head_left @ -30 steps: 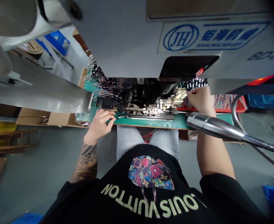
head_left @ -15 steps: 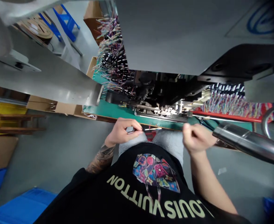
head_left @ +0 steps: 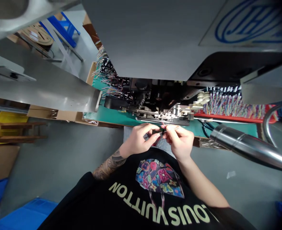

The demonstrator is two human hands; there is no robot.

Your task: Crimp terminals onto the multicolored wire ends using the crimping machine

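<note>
Both hands meet just in front of the machine's lower edge, over my lap. My left hand [head_left: 142, 138] pinches a thin dark cable between thumb and index finger. Close beside it, my right hand [head_left: 180, 140] has thumb and fingers closed on the cable's end, where fine coloured wires [head_left: 163, 123] stick up. Most of the cable is hidden by the fingers. Right behind the fingertips is the metal working area [head_left: 169, 114] of a grey machine [head_left: 155, 41], above the green bench top [head_left: 121, 117].
Bundles of cables with coloured ends [head_left: 107, 73] lie at the back left. More fill a red tray [head_left: 227, 117] at the right. A shiny metal tube [head_left: 246, 143] juts in from the right, and a grey metal arm [head_left: 59, 88] spans the left. A wooden stool [head_left: 16, 129] stands at far left.
My right hand has moved left to join the left hand and now grips the cable's wire end. My left hand has shifted right with the cable. The head view has turned slightly.
</note>
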